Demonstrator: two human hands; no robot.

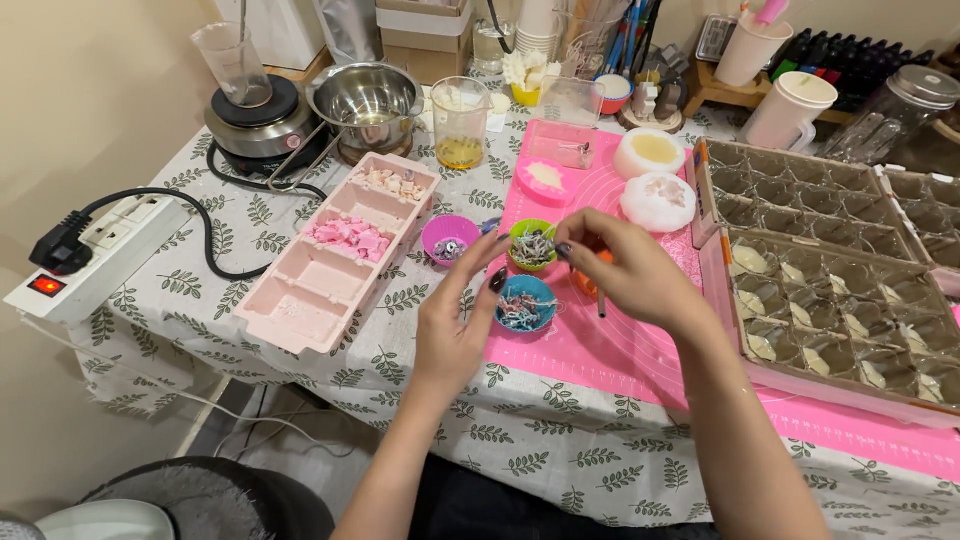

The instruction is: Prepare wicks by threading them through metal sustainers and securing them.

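step in hand: picking a candle wick out of the small cups, by the look of it; the right hand [630,275] pinches something thin between thumb and forefinger just over the green silicone cup of wicks [532,246].
right fingers: closed in a pinch on a thin wick piece [601,300] that hangs down toward 6 o'clock; an orange thing shows behind the hand, too hidden to name.
left hand: the left hand [455,325] stands upright at 9 o'clock of the blue silicone cup of wicks [525,304], fingers loosely spread, dark nails, touching its rim or just beside it; holding nothing that i can see.
other cup: a purple silicone cup [449,238] sits at 9 o'clock of the green one, apart from both hands.
surface: the cups lie at the left edge of a pink silicone mat [600,350] on the leaf-print desk [330,370].
nearby: a pink plastic compartment tray [330,255] with pink chips at 10 o'clock; a clear moulded tray of cells [850,320] at 3 o'clock.
next move calls for: probably a steady pinch and a free left hand to steady the cup.
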